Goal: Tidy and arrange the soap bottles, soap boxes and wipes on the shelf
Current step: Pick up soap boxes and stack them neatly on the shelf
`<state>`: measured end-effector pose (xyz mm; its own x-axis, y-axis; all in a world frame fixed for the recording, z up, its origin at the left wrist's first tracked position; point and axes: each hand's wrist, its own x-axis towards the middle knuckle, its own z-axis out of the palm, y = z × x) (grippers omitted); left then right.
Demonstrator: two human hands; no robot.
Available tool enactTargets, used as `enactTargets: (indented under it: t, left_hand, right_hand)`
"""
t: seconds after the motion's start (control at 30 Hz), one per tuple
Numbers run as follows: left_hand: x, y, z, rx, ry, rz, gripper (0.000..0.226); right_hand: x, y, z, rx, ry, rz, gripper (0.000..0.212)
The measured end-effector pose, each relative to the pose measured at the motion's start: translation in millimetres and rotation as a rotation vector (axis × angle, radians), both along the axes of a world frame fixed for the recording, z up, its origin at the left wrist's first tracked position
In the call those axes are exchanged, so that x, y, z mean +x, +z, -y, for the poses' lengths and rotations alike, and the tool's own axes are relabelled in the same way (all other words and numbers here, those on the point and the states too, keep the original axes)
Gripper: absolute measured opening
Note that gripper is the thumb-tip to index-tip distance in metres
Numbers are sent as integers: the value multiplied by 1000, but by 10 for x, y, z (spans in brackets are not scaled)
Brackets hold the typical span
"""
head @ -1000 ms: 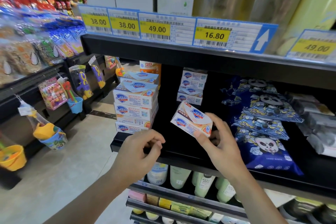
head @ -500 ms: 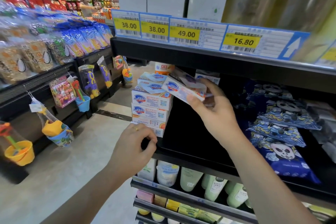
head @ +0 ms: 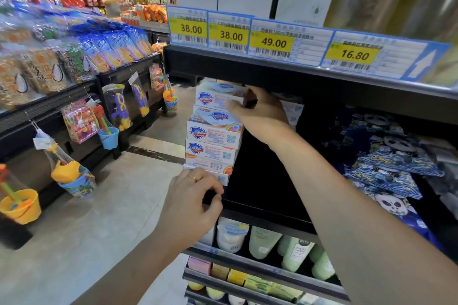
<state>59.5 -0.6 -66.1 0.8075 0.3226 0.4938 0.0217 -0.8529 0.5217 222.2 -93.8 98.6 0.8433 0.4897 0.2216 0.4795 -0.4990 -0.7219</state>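
- Right hand (head: 260, 112) at 12 o'clock of the stack, fingers curled round top soap box (head: 218, 96), holding it on top of the pile just under the upper shelf edge (head: 247, 67).
- Stack of soap boxes (head: 213, 141) at left end of the dark shelf (head: 267, 195), white with blue shield logos, several high, slightly uneven.
- Left hand (head: 190, 203) at 6 o'clock of the stack, fingers curled, tips touching near the shelf front by the bottom box; cannot tell if anything pinched. Ring on one finger.
- Panda-print wipe packs (head: 386, 171) at 3 o'clock, piled on same shelf, well apart from the stack.
- Soap bottles (head: 265, 242), pale green and white, on the shelf below, at 5 o'clock of left hand.
- Yellow price tags (head: 272, 42) along upper shelf edge.
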Motion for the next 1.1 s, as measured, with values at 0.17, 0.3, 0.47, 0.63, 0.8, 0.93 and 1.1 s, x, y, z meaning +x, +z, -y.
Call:
enactTargets:
  t: [0.17, 0.3, 0.47, 0.63, 0.8, 0.93, 1.1]
  left_hand:
    - [25, 24, 70, 63, -50, -21, 15]
    - [134, 103, 294, 152, -142, -4, 27]
    - [301, 141, 591, 203, -191, 9, 26]
    - [614, 202, 808, 199, -187, -48, 22]
    - [823, 242, 748, 185, -138, -129, 23]
    - [824, 201, 724, 150, -130, -117, 21]
    - [839, 201, 699, 67, -146, -118, 27]
  right_hand:
    - [17, -130, 80, 161, -20, -47, 53]
    - [77, -291, 366, 255, -107, -26, 41]
    - [301, -516, 806, 110, -132, -40, 34]
    - [581, -678, 934, -273, -147, -22, 55]
    - [854, -798, 845, -429, -97, -10, 73]
    - [1031, -920, 743, -466, -65, 27, 77]
    - [1112, -1010, 662, -383, -119, 105, 40]
